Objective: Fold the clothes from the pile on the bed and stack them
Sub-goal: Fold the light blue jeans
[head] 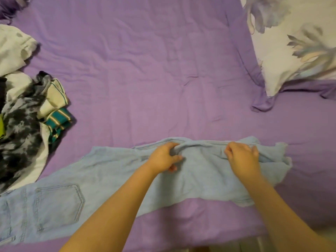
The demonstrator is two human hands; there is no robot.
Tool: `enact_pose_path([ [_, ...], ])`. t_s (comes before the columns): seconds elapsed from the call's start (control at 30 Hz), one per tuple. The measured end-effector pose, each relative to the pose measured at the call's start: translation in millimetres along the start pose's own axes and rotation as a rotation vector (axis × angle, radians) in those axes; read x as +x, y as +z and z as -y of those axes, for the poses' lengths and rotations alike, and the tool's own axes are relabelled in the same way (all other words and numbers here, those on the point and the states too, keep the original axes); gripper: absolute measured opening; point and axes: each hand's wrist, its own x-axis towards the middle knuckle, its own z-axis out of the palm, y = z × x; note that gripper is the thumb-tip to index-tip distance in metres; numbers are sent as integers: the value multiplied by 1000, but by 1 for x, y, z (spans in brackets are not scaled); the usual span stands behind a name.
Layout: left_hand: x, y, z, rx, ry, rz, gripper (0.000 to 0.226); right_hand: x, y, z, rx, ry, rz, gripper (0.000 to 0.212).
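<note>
Head view: left hand (163,158) and right hand (242,157) both pinching pale-blue jeans (112,179) on purple bed (145,70).

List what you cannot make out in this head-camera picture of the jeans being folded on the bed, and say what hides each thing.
- Jeans: the waistband runs off the left edge; both forearms cover parts of the legs.
- Left hand and right hand: some fingers are tucked into the denim.
- Clothes pile: cut by the left edge, garments overlapping.
- Pillow: cut by the right edge.
</note>
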Motion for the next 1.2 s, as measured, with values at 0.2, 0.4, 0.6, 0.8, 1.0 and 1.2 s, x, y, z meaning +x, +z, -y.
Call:
enact_pose_path([
  [0.2, -44, -23, -5, -222, 18, 268, 26, -17, -10, 1, -148, -22, 177, 47],
  [0.4, -97, -84, 34, -559, -47, 71, 29, -37, -42, 67, 613, -183, 43, 3],
  [0.6, -109, -133, 82, -473, -191, -267, 19, -85, -17, 217, 1193, -219, 128, 20],
  [0.8, -117, -156, 121, -193, -244, -326, 26, -96, 52, 266, 1197, -164, 384, 20],
  [1.0, -86, -128, 85, -3, -3, -391, 18, -61, 48, 213, 921, -239, 303, 25],
  [1.2, -38, -91, 17, 297, 132, -118, 30, -6, 25, 123, 593, -198, 66, 25],
])
